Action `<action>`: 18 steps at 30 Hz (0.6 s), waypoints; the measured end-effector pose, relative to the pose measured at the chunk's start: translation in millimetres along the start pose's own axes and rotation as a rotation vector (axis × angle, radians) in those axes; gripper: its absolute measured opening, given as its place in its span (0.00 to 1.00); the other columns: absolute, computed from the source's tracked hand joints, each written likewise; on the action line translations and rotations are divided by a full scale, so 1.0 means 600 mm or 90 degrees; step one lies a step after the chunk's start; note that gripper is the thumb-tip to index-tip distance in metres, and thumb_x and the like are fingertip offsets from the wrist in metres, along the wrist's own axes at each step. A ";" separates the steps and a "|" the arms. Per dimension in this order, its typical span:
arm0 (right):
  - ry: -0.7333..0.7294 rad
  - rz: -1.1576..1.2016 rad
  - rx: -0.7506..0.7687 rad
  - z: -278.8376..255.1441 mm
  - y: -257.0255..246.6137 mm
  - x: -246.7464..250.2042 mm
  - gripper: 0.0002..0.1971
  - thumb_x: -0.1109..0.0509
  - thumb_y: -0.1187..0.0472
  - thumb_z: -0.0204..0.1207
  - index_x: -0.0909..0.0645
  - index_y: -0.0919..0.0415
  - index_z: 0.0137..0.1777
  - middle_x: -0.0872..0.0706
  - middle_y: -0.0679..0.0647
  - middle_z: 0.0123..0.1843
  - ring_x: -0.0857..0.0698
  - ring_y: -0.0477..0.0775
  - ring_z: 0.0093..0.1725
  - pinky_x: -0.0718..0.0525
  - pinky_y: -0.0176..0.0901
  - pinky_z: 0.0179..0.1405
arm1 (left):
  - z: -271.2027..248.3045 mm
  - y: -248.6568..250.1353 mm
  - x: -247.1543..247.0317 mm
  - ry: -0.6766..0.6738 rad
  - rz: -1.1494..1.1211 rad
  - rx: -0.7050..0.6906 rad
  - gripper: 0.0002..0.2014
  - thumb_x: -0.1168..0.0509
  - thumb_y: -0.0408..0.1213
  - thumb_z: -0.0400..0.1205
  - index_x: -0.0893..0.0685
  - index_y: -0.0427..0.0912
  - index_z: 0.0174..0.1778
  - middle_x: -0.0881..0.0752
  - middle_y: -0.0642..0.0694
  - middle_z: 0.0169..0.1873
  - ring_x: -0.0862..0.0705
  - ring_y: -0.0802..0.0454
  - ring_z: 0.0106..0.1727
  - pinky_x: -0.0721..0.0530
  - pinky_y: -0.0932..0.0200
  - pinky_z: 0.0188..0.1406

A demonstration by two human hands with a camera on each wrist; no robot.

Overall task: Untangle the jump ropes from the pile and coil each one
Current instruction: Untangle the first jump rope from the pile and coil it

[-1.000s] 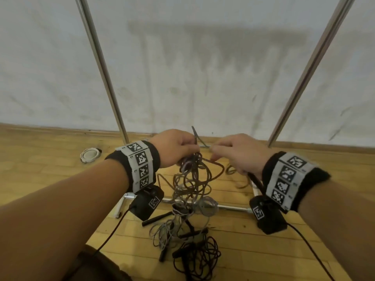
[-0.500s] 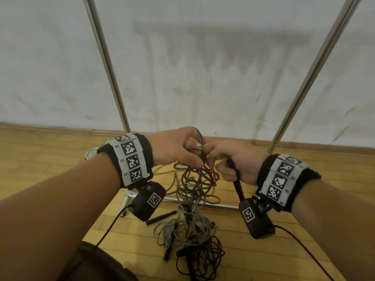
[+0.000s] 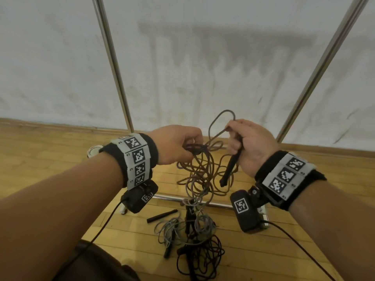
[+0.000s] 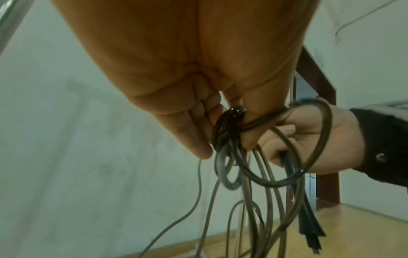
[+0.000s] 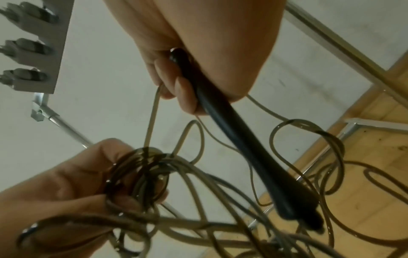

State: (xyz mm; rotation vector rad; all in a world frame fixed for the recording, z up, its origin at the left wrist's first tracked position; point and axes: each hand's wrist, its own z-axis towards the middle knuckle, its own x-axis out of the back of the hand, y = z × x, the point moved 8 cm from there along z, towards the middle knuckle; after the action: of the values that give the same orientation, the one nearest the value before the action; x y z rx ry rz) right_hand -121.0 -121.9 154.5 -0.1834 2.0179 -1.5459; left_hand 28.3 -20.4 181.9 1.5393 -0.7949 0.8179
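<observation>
Left hand (image 3: 174,146) pinches rope coils (image 3: 195,148) (right hand (image 3: 250,146) grips handle (image 3: 230,169)).

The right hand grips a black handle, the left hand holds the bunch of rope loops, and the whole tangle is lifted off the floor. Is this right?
Not all. Part of the tangle lies on the wooden floor, as the head view shows. The right hand grips a black handle; the left hand holds the bunch of rope loops.

A metal rack frame (image 3: 113,63) stands on the wooden floor (image 3: 40,151).
</observation>
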 end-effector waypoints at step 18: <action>-0.075 -0.450 -0.032 -0.013 0.005 -0.011 0.10 0.29 0.53 0.85 0.12 0.57 0.56 0.09 0.55 0.45 0.26 0.49 0.23 0.28 0.43 0.22 | -0.013 -0.026 -0.015 -0.005 -0.465 0.048 0.07 0.30 0.27 0.86 0.13 0.44 0.54 0.07 0.41 0.41 0.10 0.38 0.41 0.12 0.52 0.39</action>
State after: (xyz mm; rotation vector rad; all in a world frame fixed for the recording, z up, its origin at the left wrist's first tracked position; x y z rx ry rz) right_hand -118.7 -111.6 155.6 -1.0756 2.0004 -1.8214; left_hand 36.2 -10.4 166.7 1.7291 -0.1637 0.2984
